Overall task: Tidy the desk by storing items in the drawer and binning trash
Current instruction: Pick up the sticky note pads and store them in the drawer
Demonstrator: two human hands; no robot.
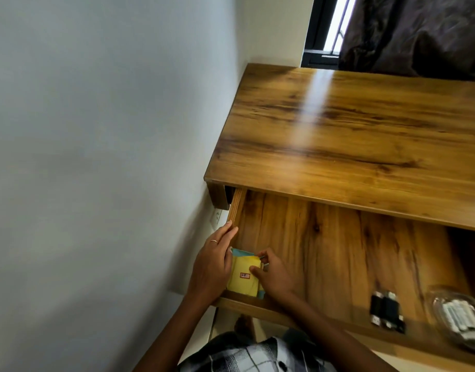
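Holding yellow paper stack (244,277) | both hands (211,267) | wooden drawer (325,242)

Two bare forearms, no sleeves reaching the wrists. Thin gold-coloured ring (214,241) on a finger of the left hand (211,267). No ring or band visible on the right hand (274,275). Plaid shirt (258,355) at the bottom edge, checked in black, grey and white, with a dark button near the front.
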